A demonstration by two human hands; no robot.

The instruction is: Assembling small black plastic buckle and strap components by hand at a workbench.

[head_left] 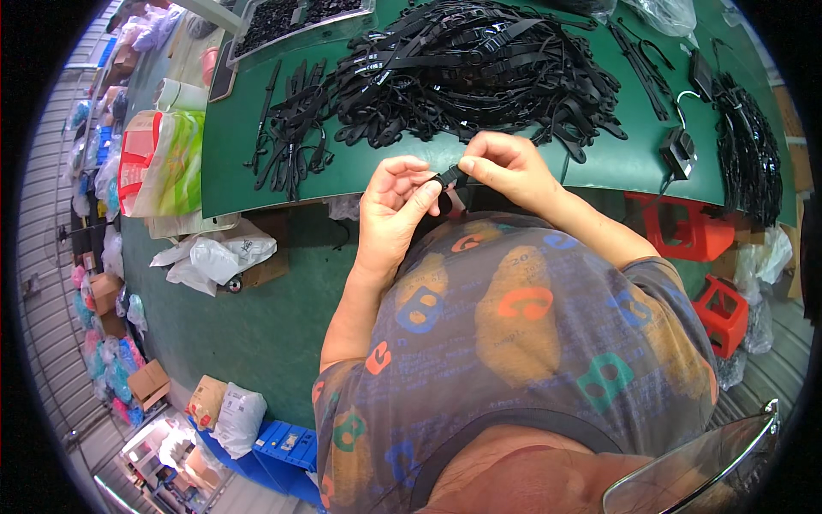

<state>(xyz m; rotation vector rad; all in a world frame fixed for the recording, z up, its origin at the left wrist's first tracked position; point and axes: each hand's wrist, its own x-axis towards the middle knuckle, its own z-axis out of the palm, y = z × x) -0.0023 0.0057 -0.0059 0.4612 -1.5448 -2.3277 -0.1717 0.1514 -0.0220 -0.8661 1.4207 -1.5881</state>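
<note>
Held strap, approx. 12–1 o'clock: plastic-looking, semi-gloss. Strap pile, 12: plastic-type, v. glossy. Tabletop, 1–2: smooth, slight sheen. Stools, 3: smooth plastic. Carton, 8: matt cardbd. Shirt, 4: matt cloth.

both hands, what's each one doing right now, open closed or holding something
Left hand: closed, fingers pinching one end of a black strap.
Right hand: closed, pinching the other end of the same black strap.

The left hand and right hand pinch close together, forearms angled inward.
</note>
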